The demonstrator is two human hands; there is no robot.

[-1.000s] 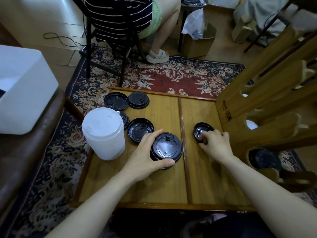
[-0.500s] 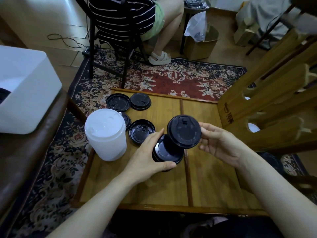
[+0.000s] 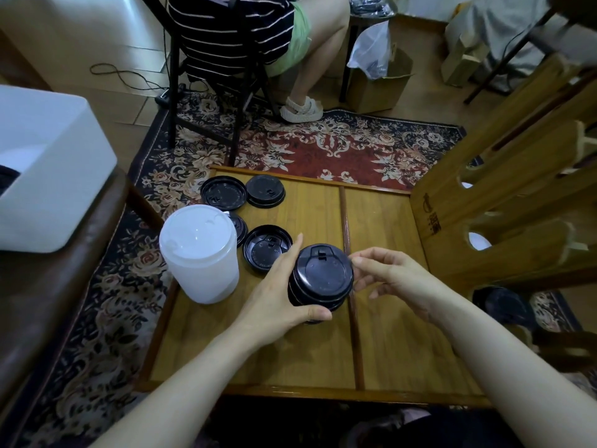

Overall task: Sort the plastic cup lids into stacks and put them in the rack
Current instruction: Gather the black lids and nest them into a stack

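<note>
Four loose black lids (image 3: 267,248) lie at ten o'clock beside the white stack (image 3: 199,253) on the desk (image 3: 400,334). The left hand (image 3: 277,295) curls round the central black stack (image 3: 319,279); right hand (image 3: 392,281) fingers (image 3: 361,260) pinch its top lid's rim. The rack (image 3: 504,202), at three o'clock, seems largely unfilled.

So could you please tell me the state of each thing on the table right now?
Stack of black plastic lids: upright, gripped by left hand.
Right hand: fingertips at the stack's top rim.
Four loose black lids: flat, unstacked.
White lid stack: upright.
Wooden rack: white lids visible inside.
</note>
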